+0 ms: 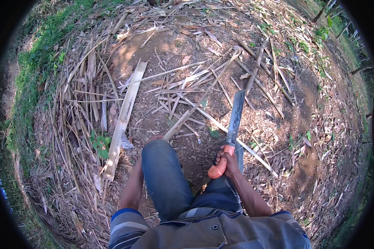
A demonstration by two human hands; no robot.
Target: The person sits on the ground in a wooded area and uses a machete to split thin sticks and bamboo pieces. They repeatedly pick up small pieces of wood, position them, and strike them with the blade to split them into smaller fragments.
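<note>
My right hand (227,159) is closed around the orange handle (218,168) of a machete. Its broad, dark blade (235,116) points away from me, over the ground beyond my right knee. Only a bit of my left hand (155,137) shows past my bent left knee; its fingers are hidden. Right beside that hand, the near end of a long split bamboo strip (179,124) comes out from behind the knee and slants away to the right. Whether the hand grips the strip cannot be made out.
A wide, pale bamboo slat (124,120) lies left of my left knee. Thin split strips (187,85) criss-cross the ground ahead, with thicker poles (259,62) at the far right. Many long stalks (81,112) and a small green plant (101,143) are at the left.
</note>
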